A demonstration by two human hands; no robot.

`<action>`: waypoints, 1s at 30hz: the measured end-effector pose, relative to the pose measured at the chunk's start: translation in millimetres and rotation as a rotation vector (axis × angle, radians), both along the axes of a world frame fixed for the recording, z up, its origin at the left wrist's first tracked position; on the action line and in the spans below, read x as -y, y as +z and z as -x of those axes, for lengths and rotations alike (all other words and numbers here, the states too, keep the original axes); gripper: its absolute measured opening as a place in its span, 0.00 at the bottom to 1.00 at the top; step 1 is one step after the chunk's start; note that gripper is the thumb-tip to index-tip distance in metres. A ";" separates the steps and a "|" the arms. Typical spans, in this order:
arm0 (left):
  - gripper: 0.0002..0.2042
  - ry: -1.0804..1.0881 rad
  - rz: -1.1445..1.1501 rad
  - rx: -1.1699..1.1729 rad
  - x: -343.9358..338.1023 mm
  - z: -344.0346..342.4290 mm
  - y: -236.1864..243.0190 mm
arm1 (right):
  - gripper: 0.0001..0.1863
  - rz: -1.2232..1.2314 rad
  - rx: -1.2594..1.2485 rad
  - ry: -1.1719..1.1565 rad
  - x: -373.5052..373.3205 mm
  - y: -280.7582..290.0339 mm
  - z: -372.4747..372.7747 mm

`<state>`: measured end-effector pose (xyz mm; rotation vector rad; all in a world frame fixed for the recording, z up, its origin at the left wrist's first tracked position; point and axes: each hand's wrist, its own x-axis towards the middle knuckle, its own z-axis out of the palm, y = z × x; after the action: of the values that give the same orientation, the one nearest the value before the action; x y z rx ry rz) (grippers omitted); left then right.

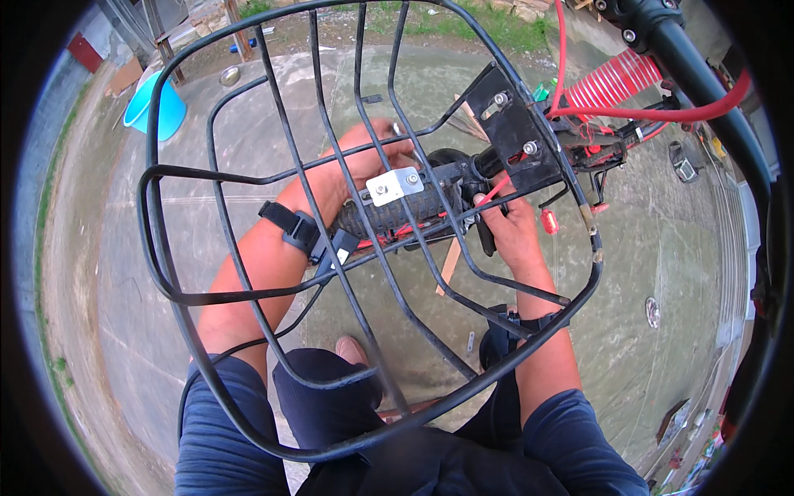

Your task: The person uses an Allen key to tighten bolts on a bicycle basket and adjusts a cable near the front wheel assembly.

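Observation:
A black wire basket (376,260) spans the view above my hands, fixed to a black bracket plate (517,136). Under its wires lies a knobby black tyre (356,217), with a small silver plate (394,186) held by two bolts just over it. My left hand (372,153) reaches past the tyre's far side, fingers curled near a small pale bit; what they grip is unclear. On the near side, my right hand (511,225) closes by the black fork parts and a red cable (496,192); its fingertips are partly hidden.
A dark handlebar tube (703,78) and thick red cable (662,114) cross the upper right, near a red coil spring (616,78). A blue bucket (157,107) stands at the far left. A wooden strip (449,266) lies on the concrete below the wheel.

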<state>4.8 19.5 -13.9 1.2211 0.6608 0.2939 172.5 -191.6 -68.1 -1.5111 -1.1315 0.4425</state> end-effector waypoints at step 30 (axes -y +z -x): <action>0.21 0.095 -0.577 0.218 17.3 12.6 11.1 | 0.16 0.019 -0.089 0.014 1.8 6.7 2.1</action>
<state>-7.9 2.1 -2.8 1.6765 0.4546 0.7227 170.3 -193.4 -61.3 -1.4860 -1.0719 0.5261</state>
